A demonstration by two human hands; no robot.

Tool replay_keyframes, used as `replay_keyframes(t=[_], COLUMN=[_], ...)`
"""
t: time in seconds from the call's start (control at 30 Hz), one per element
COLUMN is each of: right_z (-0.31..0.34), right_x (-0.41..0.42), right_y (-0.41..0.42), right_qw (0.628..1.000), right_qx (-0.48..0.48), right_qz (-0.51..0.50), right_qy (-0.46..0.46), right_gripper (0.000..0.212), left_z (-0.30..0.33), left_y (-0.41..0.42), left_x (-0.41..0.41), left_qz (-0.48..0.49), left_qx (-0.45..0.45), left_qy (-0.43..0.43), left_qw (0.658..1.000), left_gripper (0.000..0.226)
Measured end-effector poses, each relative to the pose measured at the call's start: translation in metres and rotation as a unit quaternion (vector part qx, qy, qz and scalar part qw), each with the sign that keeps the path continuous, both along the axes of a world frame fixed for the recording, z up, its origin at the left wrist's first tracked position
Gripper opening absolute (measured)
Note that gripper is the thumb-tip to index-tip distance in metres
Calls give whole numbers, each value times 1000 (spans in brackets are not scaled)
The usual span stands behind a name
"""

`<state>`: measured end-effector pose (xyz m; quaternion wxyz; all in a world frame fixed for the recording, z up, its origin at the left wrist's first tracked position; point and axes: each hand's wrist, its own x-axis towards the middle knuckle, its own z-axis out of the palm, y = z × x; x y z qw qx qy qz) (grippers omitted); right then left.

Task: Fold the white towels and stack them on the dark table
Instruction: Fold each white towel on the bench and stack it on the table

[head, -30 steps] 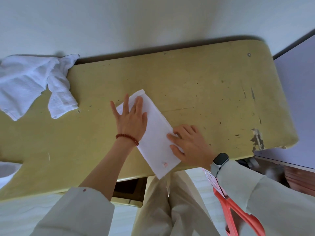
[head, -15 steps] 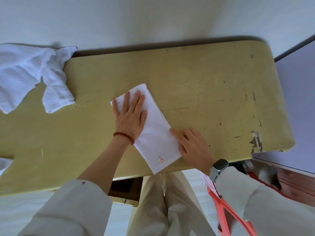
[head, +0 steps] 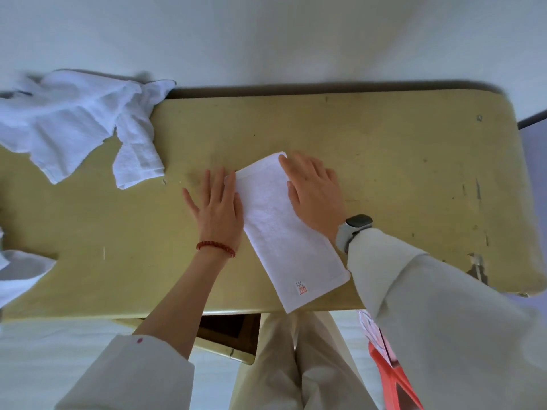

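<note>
Two hands, fingers straight: left (head: pixel 218 209) beside folded towel (head: pixel 284 232), right (head: pixel 314 193) pressing it, tabletop (head: pixel 384 161) front edge.

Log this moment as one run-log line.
left hand: flat on table | right hand: pressing folded towel | unfolded towels: far left

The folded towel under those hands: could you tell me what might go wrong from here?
The folded towel pokes past the yellow table's near edge, so it may slide off. The left hand lies mostly beside it, only the right hand pressing it. The crumpled towels could get dragged.
</note>
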<state>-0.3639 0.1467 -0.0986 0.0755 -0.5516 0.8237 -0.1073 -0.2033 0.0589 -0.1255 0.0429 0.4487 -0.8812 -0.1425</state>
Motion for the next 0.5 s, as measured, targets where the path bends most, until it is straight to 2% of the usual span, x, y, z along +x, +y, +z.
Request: replay_keyframes(t=[0.23,0.37,0.43,0.5], right_z=[-5,2,5,10], right_x=[-23,-30,-33,-36], right_y=[-51,-63,-66,-66], right_qw=[995,992,988,987], right_qx=[66,75,84,89], right_qz=[72,65,69,91], right_qy=[6,-79,-109,-101], right_gripper=[30,29,27,27], left_z=[2,10,16,23], left_y=[-8,-16,-23,-31], left_x=[7,2,-3,-8], left_qz=[-20,-5,-4,-27], left_qx=[36,48,88,110], left_qy=[-25,-4,-25,-43], left_qw=[999,999,996,993], left_gripper=[48,46,54,63])
